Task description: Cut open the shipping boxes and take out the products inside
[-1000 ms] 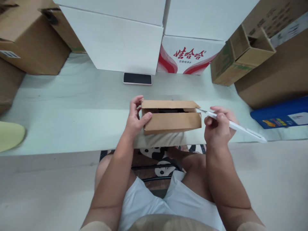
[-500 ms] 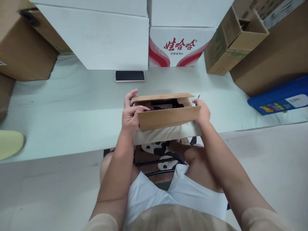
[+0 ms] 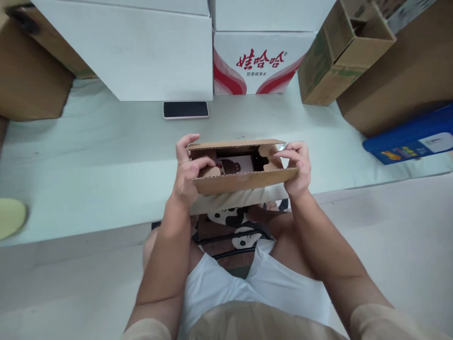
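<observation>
Between my two hands a brown cardboard box (image 3: 244, 182) is tilted toward me at the table's front edge, its opening facing me. Inside lies a flat white item (image 3: 244, 164) printed with a cartoon head; the rest of it is hidden in shadow. My left hand (image 3: 186, 172) grips the box's left end, with the index finger reaching in over a side flap (image 3: 209, 172). At the right end my right hand (image 3: 299, 165) holds the box, its fingers bent over the edge near the right flap (image 3: 272, 158).
A phone (image 3: 186, 109) lies beyond the box, before stacked white cartons (image 3: 170, 61). An open-topped cardboard box (image 3: 327, 71) and a blue pack (image 3: 410, 137) stand on the right. A yellow-green object (image 3: 10, 217) is at the left edge of the table (image 3: 88, 174).
The box's opening has widened, and more of the printed white item shows. My right hand's fingers have shifted up over the right end. The view has moved slightly.
</observation>
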{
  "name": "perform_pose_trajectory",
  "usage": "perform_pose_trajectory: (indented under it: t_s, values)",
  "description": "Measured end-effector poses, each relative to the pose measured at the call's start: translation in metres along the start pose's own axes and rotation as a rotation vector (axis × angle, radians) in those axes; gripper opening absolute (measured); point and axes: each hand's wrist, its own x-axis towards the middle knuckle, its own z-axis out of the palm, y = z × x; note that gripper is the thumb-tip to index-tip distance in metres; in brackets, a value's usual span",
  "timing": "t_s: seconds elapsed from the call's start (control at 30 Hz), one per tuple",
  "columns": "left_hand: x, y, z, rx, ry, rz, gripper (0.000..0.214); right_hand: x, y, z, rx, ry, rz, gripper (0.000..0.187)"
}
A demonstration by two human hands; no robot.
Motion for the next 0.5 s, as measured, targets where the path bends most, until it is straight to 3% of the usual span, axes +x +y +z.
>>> perform_pose_trajectory:
  t_s: [0.13, 0.3, 0.43, 0.5]
  values:
    - [0.001, 0.003, 0.001, -0.138, 0.085, -0.033, 0.064, -0.004, -0.007, 0.003, 0.025, -0.083, 0.031, 0.083]
    - [0.01, 0.011, 0.009, -0.323, 0.314, -0.068, 0.068, -0.013, -0.011, 0.008, 0.063, -0.059, -0.005, 0.078]
    - [0.015, 0.012, 0.012, -0.254, 0.409, -0.11, 0.07, -0.018, -0.012, 0.014, -0.018, 0.015, 0.026, 0.077]
    - [0.016, 0.018, 0.006, -0.174, 0.407, -0.095, 0.068, -0.019, -0.012, 0.016, -0.133, -0.065, 0.06, 0.086]
